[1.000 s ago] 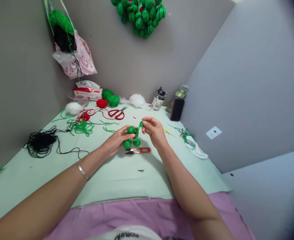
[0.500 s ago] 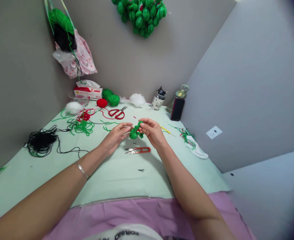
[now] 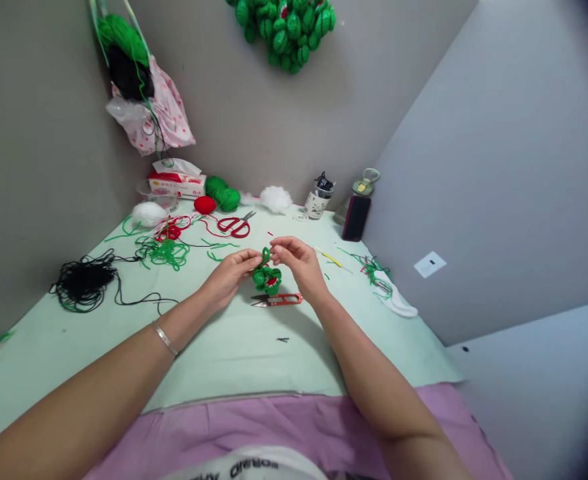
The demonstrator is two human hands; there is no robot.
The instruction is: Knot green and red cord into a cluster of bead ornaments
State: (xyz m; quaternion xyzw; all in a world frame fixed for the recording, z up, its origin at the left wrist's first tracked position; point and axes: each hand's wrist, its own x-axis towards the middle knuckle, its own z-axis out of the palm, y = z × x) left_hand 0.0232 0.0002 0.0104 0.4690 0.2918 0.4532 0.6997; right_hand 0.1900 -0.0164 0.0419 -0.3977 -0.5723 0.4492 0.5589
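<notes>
A small green crocheted piece [image 3: 267, 279] with round balls and a red and white patch hangs from a green loop above the table. My left hand [image 3: 231, 275] is closed, its thumb and fingers pinching the piece near the base of the loop. Just right of the loop is my right hand [image 3: 298, 261], with thumb and forefinger slightly apart and nothing visible between them. Orange-handled thread snips [image 3: 287, 299] lie under the piece, partly covered by it. To the right of my right hand rests a yellow-handled crochet hook [image 3: 331, 259].
Black yarn [image 3: 84, 280] lies in a tangle at left. Red-handled scissors [image 3: 234, 227], a red yarn ball [image 3: 205, 205] and white stuffing [image 3: 276, 199] are farther back. A phone [image 3: 357, 218] leans at the back right. Green crocheted pieces [image 3: 287, 33] hang on the wall.
The crocheted piece has swung down, now showing its red and white patch. My left hand has closed on it near the loop. My right hand has come off the loop and shifted slightly left.
</notes>
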